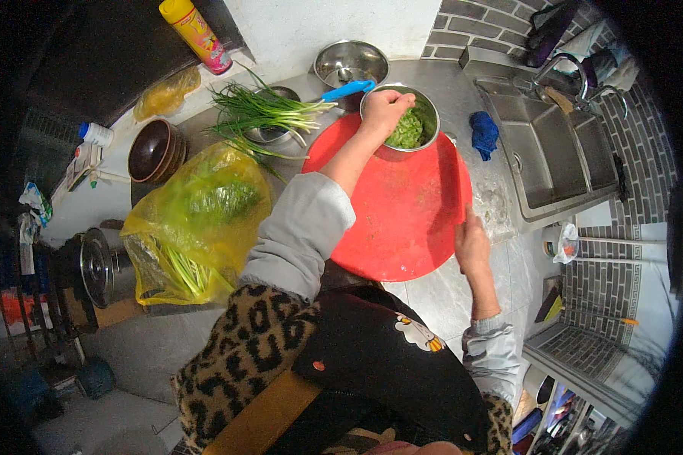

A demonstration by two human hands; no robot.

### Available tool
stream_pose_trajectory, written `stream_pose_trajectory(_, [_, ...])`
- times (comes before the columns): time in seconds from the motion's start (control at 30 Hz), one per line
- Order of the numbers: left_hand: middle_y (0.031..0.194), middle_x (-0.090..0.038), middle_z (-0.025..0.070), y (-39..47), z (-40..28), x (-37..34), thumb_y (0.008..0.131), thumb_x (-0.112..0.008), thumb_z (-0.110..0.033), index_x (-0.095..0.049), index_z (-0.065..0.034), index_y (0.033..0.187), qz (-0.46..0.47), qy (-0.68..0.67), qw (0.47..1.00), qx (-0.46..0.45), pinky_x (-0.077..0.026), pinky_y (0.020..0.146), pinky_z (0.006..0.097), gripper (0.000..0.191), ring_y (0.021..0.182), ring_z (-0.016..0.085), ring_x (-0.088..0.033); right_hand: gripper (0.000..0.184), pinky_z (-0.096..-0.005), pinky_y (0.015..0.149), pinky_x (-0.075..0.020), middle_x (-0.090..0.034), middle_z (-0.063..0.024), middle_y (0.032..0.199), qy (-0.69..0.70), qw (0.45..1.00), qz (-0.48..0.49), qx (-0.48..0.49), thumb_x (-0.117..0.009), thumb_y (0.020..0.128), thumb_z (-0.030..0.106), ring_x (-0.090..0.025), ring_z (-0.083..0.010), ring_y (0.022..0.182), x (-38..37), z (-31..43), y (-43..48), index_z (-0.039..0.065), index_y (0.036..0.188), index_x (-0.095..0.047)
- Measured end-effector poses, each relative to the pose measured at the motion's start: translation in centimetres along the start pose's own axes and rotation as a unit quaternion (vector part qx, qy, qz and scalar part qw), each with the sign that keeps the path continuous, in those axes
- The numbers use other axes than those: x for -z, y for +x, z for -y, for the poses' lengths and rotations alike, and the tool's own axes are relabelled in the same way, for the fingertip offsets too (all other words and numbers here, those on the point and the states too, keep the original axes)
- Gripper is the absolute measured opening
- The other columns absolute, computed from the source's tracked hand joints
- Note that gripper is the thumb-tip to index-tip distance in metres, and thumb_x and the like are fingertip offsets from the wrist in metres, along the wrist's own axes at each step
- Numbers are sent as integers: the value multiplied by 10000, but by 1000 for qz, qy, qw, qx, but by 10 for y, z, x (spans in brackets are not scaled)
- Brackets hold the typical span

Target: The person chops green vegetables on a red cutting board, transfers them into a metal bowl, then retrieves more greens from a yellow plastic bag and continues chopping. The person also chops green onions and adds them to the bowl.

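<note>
My left hand (pixel 386 114) is over the rim of a steel bowl (pixel 431 116), fingers bunched together. Whether anything is between them is hidden. Finely chopped greens (pixel 407 132) fill part of the bowl, which stands at the far edge of a round red cutting board (pixel 395 210). At the board's right edge, my right hand (pixel 472 242) is closed around a handle. It looks like that of a knife (pixel 455 170), whose blade mirrors the red board. A few green bits are stuck to the board.
Scallions (pixel 262 116) lie across a metal bowl at the left, above a yellow plastic bag (pixel 205 216) of greens. A blue handle (pixel 347 91) and another steel bowl (pixel 351 54) are behind. At the right are a blue cloth (pixel 483 135) and a steel sink (pixel 558 153). Brown bowls (pixel 156 151) stand far left.
</note>
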State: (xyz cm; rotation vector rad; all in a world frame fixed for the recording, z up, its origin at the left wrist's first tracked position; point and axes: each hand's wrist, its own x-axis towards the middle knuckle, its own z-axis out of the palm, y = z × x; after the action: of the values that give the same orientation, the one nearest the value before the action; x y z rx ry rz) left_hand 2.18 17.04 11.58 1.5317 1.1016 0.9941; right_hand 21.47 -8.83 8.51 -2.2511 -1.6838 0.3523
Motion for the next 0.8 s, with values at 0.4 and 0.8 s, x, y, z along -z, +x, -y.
stream_pose_trajectory(0.4, [1357, -527, 182, 3, -10, 5, 1015, -237, -513, -420, -22, 1376, 98, -491, 850, 162, -322, 1047, 447, 636, 1268, 304, -491, 454, -464, 807, -505, -567, -163, 1132, -42, 994, 21, 99, -641, 839, 147, -580, -377, 1018, 0, 59, 15, 56, 1269, -525])
stream_pose_trajectory(0.8, [1462, -403, 127, 9, 6, -14, 977, -388, -516, -345, -51, 1426, -56, -549, 826, 116, -357, 1012, 446, 647, 1317, 266, -395, 502, -431, 1116, -277, -397, -157, 1470, 173, 901, -28, 398, -368, 994, 349, -352, -379, 1353, -10, 122, 168, 67, 1403, -438])
